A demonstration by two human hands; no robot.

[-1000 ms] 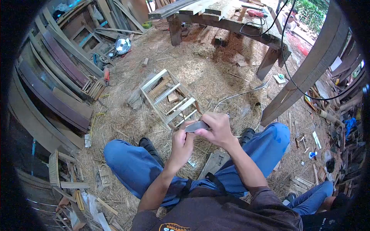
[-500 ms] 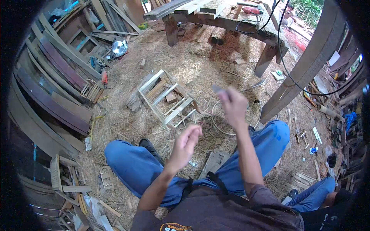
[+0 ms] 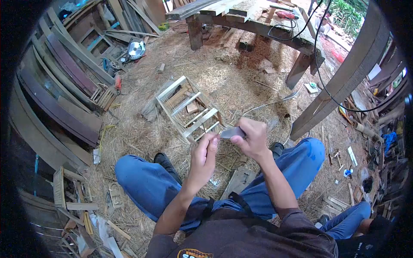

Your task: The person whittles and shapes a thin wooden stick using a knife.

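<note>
My right hand point(image 3: 254, 136) is closed around a knife, its grey blade point(image 3: 231, 133) pointing left. The handle is hidden in the fist. My left hand point(image 3: 204, 155) is closed in a pinch at the blade's tip, on what looks like the end of a thin strip, mostly hidden by the fingers and blade. Just beyond both hands, a small wooden frame with slats point(image 3: 186, 107) lies tilted on the ground. A long pale strip point(image 3: 275, 102) curves over the floor to the right of it.
Shavings cover the floor. A wooden workbench point(image 3: 258, 29) with a red power tool point(image 3: 286, 15) stands ahead. A post point(image 3: 340, 77) with a black cable rises at right. Boards point(image 3: 64, 73) lean at left near a circular saw point(image 3: 136, 50). Another person's leg point(image 3: 349, 217) is at lower right.
My right hand has come down and left with the knife, bringing the blade to my left fingers. My left hand has shifted slightly up and left.
</note>
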